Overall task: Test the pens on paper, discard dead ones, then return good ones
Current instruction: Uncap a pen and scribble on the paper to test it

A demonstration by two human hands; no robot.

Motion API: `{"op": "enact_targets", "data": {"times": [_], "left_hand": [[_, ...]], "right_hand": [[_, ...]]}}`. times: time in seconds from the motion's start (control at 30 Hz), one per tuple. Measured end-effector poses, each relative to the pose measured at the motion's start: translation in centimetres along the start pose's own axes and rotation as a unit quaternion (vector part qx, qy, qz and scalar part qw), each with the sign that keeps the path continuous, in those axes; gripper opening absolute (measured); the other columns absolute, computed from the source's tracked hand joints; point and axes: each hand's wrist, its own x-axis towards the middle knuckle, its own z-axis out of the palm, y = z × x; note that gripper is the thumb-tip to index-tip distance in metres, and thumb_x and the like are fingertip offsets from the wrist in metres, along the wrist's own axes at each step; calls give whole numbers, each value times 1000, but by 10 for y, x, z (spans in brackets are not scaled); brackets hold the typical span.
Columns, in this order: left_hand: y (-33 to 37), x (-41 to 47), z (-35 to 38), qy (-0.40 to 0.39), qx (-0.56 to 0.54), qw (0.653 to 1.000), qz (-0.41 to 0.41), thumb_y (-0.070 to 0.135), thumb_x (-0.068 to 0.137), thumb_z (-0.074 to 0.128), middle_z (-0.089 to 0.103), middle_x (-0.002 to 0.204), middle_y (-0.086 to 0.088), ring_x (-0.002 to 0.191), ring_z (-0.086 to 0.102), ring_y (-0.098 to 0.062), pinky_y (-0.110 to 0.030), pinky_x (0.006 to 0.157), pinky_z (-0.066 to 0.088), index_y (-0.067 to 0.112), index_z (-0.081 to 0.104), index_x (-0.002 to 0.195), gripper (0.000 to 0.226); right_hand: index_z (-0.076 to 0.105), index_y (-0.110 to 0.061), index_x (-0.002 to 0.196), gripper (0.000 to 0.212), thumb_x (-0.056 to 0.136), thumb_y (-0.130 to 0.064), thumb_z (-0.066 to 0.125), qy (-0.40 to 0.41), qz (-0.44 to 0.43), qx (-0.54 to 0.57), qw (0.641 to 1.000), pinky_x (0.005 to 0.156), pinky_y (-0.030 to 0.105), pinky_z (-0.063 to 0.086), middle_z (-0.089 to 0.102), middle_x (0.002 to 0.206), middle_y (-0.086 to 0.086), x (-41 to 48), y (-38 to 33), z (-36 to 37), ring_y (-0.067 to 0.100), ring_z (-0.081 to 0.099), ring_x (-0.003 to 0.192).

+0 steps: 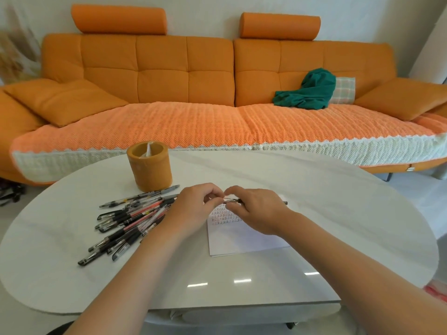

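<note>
Two bare forearms reach in over the near edge of the white oval table (pixel 242 274) and meet around its middle. Just beyond the wrists a sheet of paper (pixel 242 240) lies flat, right of centre, with rows of small scribbled marks across its far half. Above that far half both hands hold one dark pen (pixel 235 201) lying roughly level. The left hand (pixel 193 209) has its fingers curled and pinches the pen's left end between thumb and fingertips. The right hand (pixel 256 209) wraps round the barrel, and the pen's other end sticks out past its knuckles. What exactly the fingertips do at the joint is too small to tell.

To the left of the hands, towards the table's left edge, a loose pile of pens (pixel 128 221) lies fanned out, black and red ones overlapping. Beyond the pile, near the far left edge, stands an upright orange cylindrical holder (pixel 150 165). Behind the table runs an orange sofa (pixel 183 76), with a crumpled green cloth (pixel 312 90) on its right seat.
</note>
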Motion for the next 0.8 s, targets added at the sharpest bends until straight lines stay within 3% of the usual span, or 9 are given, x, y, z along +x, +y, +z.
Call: {"op": "enact_targets", "data": {"times": [0.13,0.23,0.3,0.4,0.47,0.53,0.6,0.67,0.8], "left_hand": [[-8,4,-1,-4,116,993,6,27,99,59,66,108,16,95,57,-3,-26,85,48,30,69,119,22],[-12,6,-5,-9,177,984,20,29,100,57,64,108,14,100,49,-7,-29,87,44,31,71,117,22],[-15,6,-5,-11,183,983,19,29,99,57,64,107,14,100,49,-8,-32,90,45,32,71,114,20],[-20,4,-2,-24,198,980,15,30,98,58,64,105,14,102,50,-8,-31,92,45,33,71,111,19],[-25,4,1,-41,190,981,16,30,97,60,62,104,12,105,49,-9,-31,93,44,31,70,110,17],[-29,4,4,-55,180,982,13,31,95,63,60,107,10,108,48,-10,-31,95,43,30,70,111,17],[-31,5,6,-56,174,983,13,33,93,66,59,113,10,113,45,-10,-32,99,40,31,69,112,20],[-35,5,7,-48,166,985,13,35,91,68,57,121,12,120,41,-10,-33,106,36,33,67,117,26],[-43,8,6,-79,187,979,-12,46,92,62,46,143,13,136,29,-11,-33,114,26,35,55,138,48]], "right_hand": [[38,-27,123,24,101,-17,33,-20,9,81,996,63,40,43,58,88,-2,-1,7,0,25,54,75],[49,-30,100,31,97,-4,33,-5,13,132,991,73,43,47,54,93,1,5,10,-2,24,53,80],[61,-31,95,43,96,1,33,6,43,208,977,75,36,48,55,97,0,9,10,0,18,56,81],[66,-21,119,59,90,13,27,3,118,397,910,71,34,53,57,101,1,11,4,-1,17,58,82],[58,-15,134,66,86,19,28,-17,131,458,879,80,34,54,58,100,1,11,4,-1,18,60,87],[56,-15,135,56,90,16,42,-29,120,488,864,81,33,53,57,96,3,9,3,3,17,60,86],[63,-17,123,28,98,-8,58,-32,112,531,839,70,31,49,55,87,5,5,-1,8,17,57,78],[69,-16,105,19,102,-23,52,-28,119,576,809,60,29,43,56,76,5,4,-6,13,19,55,68],[68,-13,96,29,96,-3,41,-27,145,577,803,50,26,35,63,75,10,9,-8,17,25,58,61]]}}
